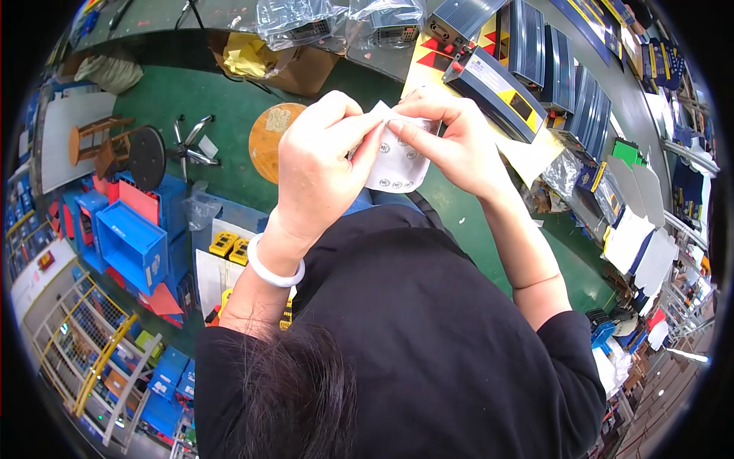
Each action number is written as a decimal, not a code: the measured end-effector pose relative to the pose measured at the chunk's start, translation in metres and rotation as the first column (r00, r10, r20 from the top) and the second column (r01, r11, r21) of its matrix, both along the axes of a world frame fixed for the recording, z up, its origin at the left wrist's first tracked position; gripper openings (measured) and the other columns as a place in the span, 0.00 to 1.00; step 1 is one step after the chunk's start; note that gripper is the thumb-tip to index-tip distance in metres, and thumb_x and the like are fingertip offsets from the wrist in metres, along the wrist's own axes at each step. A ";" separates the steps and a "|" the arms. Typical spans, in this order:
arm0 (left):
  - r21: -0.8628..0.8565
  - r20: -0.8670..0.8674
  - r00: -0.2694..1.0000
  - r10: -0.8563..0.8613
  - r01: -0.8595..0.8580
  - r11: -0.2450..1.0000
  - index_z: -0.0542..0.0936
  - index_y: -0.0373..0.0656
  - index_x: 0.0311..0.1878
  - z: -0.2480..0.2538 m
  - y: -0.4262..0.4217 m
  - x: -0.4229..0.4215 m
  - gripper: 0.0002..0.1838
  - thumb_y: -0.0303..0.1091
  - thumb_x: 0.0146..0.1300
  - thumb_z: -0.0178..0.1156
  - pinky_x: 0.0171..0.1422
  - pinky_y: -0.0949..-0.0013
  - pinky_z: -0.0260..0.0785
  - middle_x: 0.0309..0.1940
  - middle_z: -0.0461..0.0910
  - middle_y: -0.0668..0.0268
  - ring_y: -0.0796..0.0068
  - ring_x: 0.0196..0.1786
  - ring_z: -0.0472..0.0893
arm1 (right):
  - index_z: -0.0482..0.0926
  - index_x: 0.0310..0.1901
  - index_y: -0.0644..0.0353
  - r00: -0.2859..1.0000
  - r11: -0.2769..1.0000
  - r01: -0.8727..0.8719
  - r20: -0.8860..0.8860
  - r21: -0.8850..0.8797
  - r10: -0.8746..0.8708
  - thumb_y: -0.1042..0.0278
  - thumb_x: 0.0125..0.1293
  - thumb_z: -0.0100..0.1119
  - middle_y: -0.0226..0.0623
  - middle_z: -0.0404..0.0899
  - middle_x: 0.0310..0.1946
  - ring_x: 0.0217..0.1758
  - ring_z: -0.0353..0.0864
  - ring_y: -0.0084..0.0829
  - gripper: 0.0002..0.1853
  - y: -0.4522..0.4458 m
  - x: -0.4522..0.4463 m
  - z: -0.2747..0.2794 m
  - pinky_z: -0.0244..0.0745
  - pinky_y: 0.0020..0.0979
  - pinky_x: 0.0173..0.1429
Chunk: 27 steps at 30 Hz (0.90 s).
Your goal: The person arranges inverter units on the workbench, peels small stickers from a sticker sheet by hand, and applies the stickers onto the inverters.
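A white paper sheet, printed with small round black marks and looking like sticker backing, is held up in front of my chest. My left hand pinches its upper left corner between thumb and fingers. On the other side, my right hand grips the top edge, thumb lying over the paper. The fingertips of both hands nearly meet there, and they partly hide the upper edge. A white bracelet circles my left wrist.
Several dark finned power units stand on the bench at the upper right. Two plastic-wrapped units lie at the back edge. A round wooden stool is beyond my left hand. Blue crates and yellow-black parts are at left.
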State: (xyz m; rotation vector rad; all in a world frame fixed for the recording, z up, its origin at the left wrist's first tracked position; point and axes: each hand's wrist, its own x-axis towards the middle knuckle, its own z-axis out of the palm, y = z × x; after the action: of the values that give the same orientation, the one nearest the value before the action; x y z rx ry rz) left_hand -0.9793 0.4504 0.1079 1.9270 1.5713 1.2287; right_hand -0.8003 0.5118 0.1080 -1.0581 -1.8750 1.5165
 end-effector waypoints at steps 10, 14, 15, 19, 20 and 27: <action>-0.047 0.066 0.998 -0.006 0.009 0.999 0.84 0.36 0.36 0.001 -0.003 -0.003 0.06 0.20 0.53 0.67 0.32 0.67 0.68 0.26 0.74 0.63 0.67 0.28 0.76 | 0.85 0.41 0.66 1.000 0.999 -0.016 -0.025 -0.032 0.015 0.63 0.63 0.65 0.35 0.81 0.31 0.37 0.79 0.24 0.13 -0.001 -0.002 0.002 0.73 0.28 0.42; -0.099 0.122 0.993 -0.006 0.018 0.995 0.84 0.35 0.36 0.003 -0.004 -0.004 0.07 0.20 0.53 0.67 0.32 0.67 0.68 0.26 0.75 0.62 0.66 0.28 0.77 | 0.84 0.40 0.66 1.000 1.000 -0.012 -0.022 0.000 0.012 0.63 0.63 0.64 0.35 0.81 0.31 0.36 0.79 0.24 0.13 -0.002 -0.003 0.002 0.73 0.28 0.41; -0.098 0.122 0.992 -0.009 0.021 0.995 0.84 0.35 0.36 0.002 -0.004 -0.004 0.07 0.20 0.53 0.67 0.32 0.67 0.68 0.26 0.75 0.62 0.67 0.28 0.77 | 0.84 0.40 0.66 1.000 1.000 -0.012 -0.015 0.000 0.012 0.63 0.63 0.64 0.35 0.81 0.31 0.36 0.79 0.24 0.13 -0.002 -0.003 0.003 0.73 0.28 0.41; -0.085 0.100 0.995 -0.014 0.022 0.996 0.84 0.35 0.36 -0.001 -0.005 -0.005 0.06 0.20 0.53 0.67 0.32 0.67 0.68 0.26 0.75 0.62 0.66 0.28 0.77 | 0.84 0.40 0.66 1.000 0.999 -0.010 0.005 0.034 0.009 0.62 0.63 0.65 0.37 0.81 0.30 0.35 0.79 0.26 0.13 -0.004 -0.003 0.002 0.73 0.29 0.40; -0.080 0.092 0.996 -0.011 0.018 0.997 0.84 0.35 0.36 -0.001 -0.005 -0.005 0.06 0.20 0.52 0.67 0.32 0.67 0.68 0.26 0.75 0.62 0.66 0.28 0.77 | 0.84 0.39 0.67 1.000 0.999 -0.008 0.008 0.050 0.007 0.62 0.63 0.65 0.37 0.81 0.30 0.35 0.79 0.27 0.13 -0.004 -0.003 0.001 0.73 0.29 0.40; -0.050 0.038 0.999 0.003 -0.001 0.999 0.84 0.37 0.34 0.001 -0.006 -0.003 0.06 0.21 0.52 0.67 0.31 0.66 0.67 0.25 0.74 0.63 0.66 0.27 0.76 | 0.86 0.42 0.64 0.999 0.999 -0.027 0.046 -0.022 0.028 0.66 0.62 0.67 0.34 0.81 0.37 0.41 0.77 0.23 0.11 -0.005 -0.003 0.003 0.70 0.26 0.47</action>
State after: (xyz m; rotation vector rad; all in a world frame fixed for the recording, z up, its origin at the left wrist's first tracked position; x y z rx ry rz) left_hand -0.9822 0.4442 0.1084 1.8605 1.5705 1.2083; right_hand -0.8033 0.5067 0.1112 -1.0904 -1.9161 1.5436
